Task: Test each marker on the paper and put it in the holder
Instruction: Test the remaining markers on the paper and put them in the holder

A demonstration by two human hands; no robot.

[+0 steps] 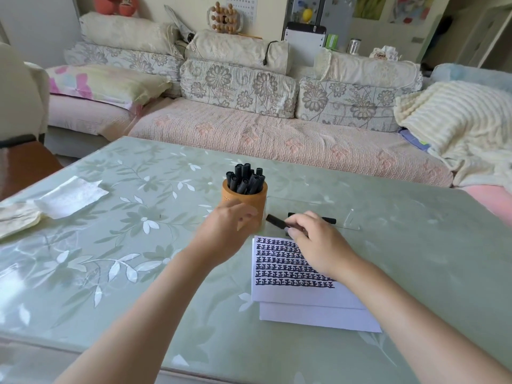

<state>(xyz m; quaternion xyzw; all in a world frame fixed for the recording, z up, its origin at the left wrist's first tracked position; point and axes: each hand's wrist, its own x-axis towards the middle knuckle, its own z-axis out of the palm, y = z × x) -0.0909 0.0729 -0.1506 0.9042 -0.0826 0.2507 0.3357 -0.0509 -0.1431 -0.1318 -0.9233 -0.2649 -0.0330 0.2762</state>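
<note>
Paper (304, 296) centre-right carries rows of handwritten 正. Holder (244, 197) above it packed with black capped markers (245, 180). Right hand (315, 245) pinches marker (275, 221); left hand (230, 227) loose-fingered before holder.

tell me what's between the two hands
Head view: the free end of the black marker gripped by the right hand, pointing toward the left hand; otherwise bare table.

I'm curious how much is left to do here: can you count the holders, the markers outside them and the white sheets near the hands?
Wooden holder: 1
Markers outside it: 2, held marker in the right hand, loose marker lying behind it
White sheets: 2, written sheet over lower sheet
Total: 5
</note>
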